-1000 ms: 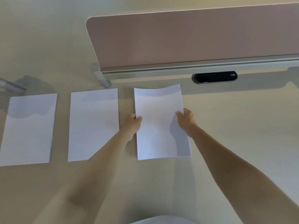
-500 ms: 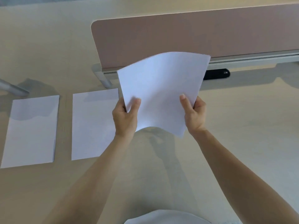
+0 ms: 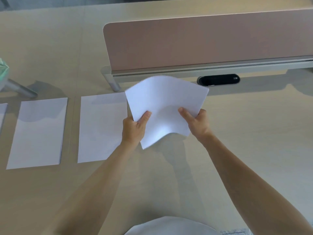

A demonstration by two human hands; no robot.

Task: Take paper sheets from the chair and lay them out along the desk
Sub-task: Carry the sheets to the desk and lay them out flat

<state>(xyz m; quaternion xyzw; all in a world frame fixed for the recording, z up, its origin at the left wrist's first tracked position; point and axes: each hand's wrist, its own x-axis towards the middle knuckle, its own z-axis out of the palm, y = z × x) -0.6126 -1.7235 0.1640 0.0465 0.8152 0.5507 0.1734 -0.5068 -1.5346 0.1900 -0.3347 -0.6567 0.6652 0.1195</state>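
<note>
Both hands hold a white sheet (image 3: 166, 107) in the air above the desk (image 3: 245, 133), roughly at the middle of its width and in front of the pink divider panel (image 3: 203, 46) that stands along the far side. The left hand (image 3: 133, 130) pinches the sheet's left edge near the lower corner, thumb on top and fingers curled beneath; the right hand (image 3: 197, 122) pinches the right edge the same way, thumb lying across the paper. The sheet is tilted, bowed between the two grips, its near corner sagging toward the desk, and it may be more than one sheet, which cannot be told. To the left, two sheets already lie flat in a row parallel to the near edge: the nearer laid sheet (image 3: 101, 128) sits just beside the left hand, the farther laid sheet (image 3: 38, 133) beyond a narrow gap, and a sliver of another (image 3: 2, 114) shows at the left border. A dark cable slot (image 3: 218, 80) sits under the divider rail. The step in hand appears to be placing the next sheet in the row. The next move likely calls for squaring the paper to its neighbour, lowering it flat onto the bare surface just to the right with a matching gap, then letting go with both hands.
</note>
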